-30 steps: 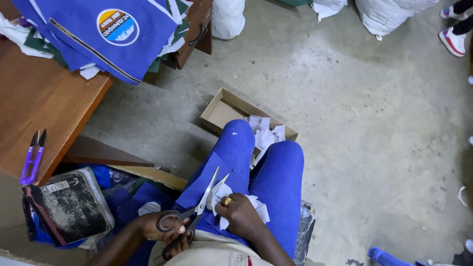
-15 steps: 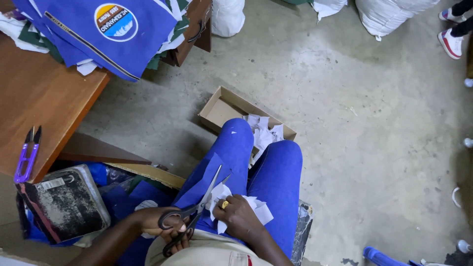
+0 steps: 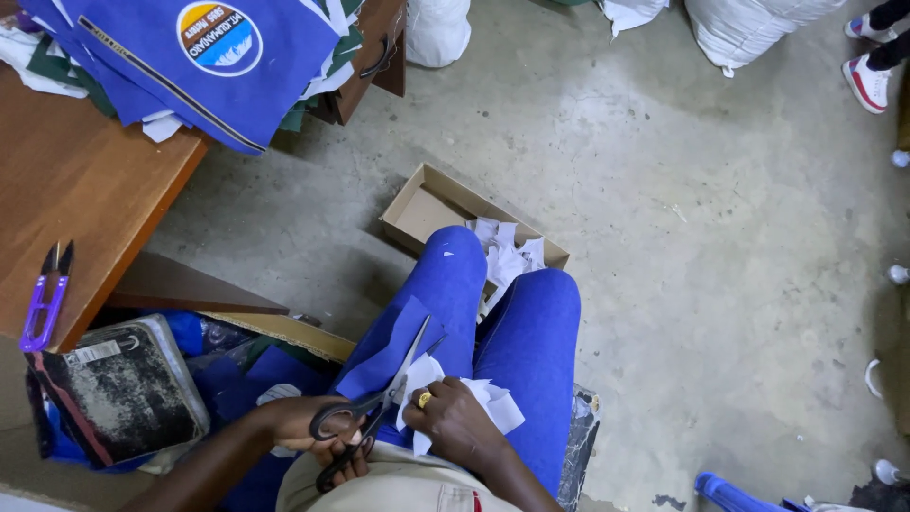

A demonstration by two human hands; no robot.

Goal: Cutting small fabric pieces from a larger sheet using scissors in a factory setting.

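Observation:
My left hand (image 3: 301, 424) grips the black handles of a pair of scissors (image 3: 393, 391) over my lap. Its steel blades are slightly apart and point up and away from me. My right hand (image 3: 462, 424), with a ring on one finger, pinches a white piece of cloth or paper (image 3: 495, 406) right beside the blades. A blue fabric piece (image 3: 384, 353) lies on my left thigh under the scissors. Both legs are in blue trousers (image 3: 531, 332).
A low cardboard box (image 3: 424, 206) with white scraps sits on the concrete floor past my knees. At left is a wooden table (image 3: 85, 180) with a pile of blue fabric (image 3: 133, 47) and purple thread snips (image 3: 44, 301). A dusty black case (image 3: 114, 389) leans below. Another person's shoe (image 3: 867, 81) shows top right.
The scissors and both hands have shifted only slightly in my lap, with the blades staying against the white piece. The view has drifted a little.

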